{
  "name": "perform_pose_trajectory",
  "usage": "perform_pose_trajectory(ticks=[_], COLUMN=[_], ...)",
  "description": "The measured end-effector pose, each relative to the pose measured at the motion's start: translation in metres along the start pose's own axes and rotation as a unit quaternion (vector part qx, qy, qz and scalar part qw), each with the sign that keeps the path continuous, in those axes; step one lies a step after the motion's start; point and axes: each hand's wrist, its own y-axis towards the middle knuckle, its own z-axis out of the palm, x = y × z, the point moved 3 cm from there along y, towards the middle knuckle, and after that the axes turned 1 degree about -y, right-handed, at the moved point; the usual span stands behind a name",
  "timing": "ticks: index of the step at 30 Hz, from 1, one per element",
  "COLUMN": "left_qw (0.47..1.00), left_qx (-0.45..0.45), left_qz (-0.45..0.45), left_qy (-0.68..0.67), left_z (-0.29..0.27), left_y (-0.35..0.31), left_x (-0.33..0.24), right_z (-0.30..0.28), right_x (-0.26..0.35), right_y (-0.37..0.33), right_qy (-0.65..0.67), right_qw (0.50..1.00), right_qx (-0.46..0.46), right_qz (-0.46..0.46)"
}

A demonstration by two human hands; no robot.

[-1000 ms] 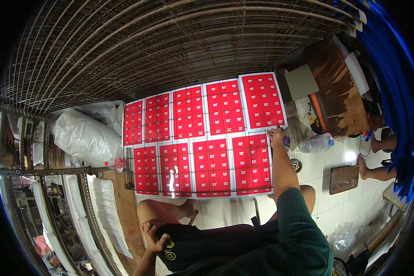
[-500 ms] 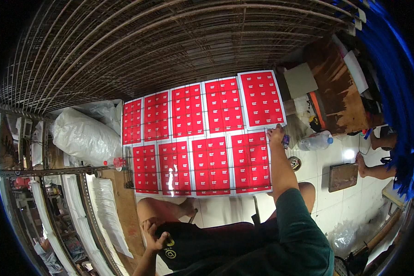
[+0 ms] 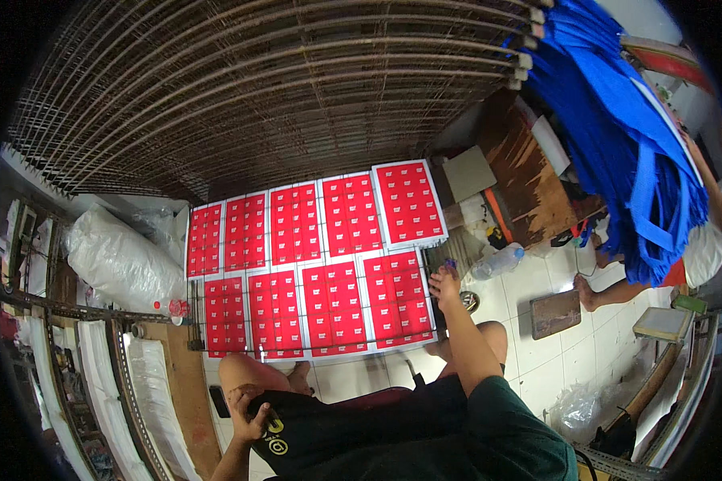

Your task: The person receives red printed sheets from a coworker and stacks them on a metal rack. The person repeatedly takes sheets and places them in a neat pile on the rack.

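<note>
Red sheets (image 3: 338,301) with white borders and small white marks lie in two rows before me, and thin dark wires cross over most of them. At the far right end, one red sheet (image 3: 410,200) lies with no wires across it. My right hand (image 3: 445,286) is just off the right edge of the near row, fingers apart, with nothing seen in it. A small purple thing (image 3: 451,264) shows beside its fingertips; whether they touch is unclear. My left hand (image 3: 249,410) rests on my left thigh, its fingers spread.
Stacked wire racks (image 3: 297,88) rise over the far side. A stuffed plastic bag (image 3: 112,260) lies left. On the right are a plastic bottle (image 3: 499,262), a brown block (image 3: 555,313), a round tin (image 3: 469,302) and another person's leg (image 3: 610,293) beside hanging blue fabric (image 3: 618,152).
My right hand has drawn back toward me from the lower edge of the far right sheet. The view has shifted right, showing more blue fabric and the other person. My left hand stays on my thigh.
</note>
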Motion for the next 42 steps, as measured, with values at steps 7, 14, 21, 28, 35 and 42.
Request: perform_pose_trajectory(ticks=[7, 14, 21, 28, 35, 42], left_qw=[0.998, 0.983, 0.921, 0.912, 0.911, 0.918], left_qx=[-0.015, 0.03, 0.386, 0.393, 0.4, 0.377], left_qz=[0.045, 0.042, 0.022, -0.083, -0.082, -0.098], left_qy=[-0.035, 0.177, -0.039, -0.076, -0.053, -0.071], left_z=[0.001, 0.03, 0.158, 0.178, 0.192, 0.175], left_y=[-0.006, -0.005, -0.009, 0.003, 0.002, 0.004], left_x=[-0.003, -0.03, -0.065, -0.024, -0.013, -0.038], right_z=[-0.014, -0.084, -0.224, -0.3, -0.34, -0.358], right_x=[0.086, 0.259, 0.422, 0.449, 0.488, 0.538], right_y=[-0.133, -0.349, -0.342, -0.293, -0.25, -0.229], right_qy=[-0.044, -0.12, 0.178, 0.229, 0.312, 0.417], right_qw=[0.97, 0.66, 0.728, 0.8, 0.791, 0.765], right_qx=[0.094, -0.009, -0.193, -0.184, -0.083, 0.0], right_qz=[-0.218, -0.741, -0.634, -0.524, -0.52, -0.492])
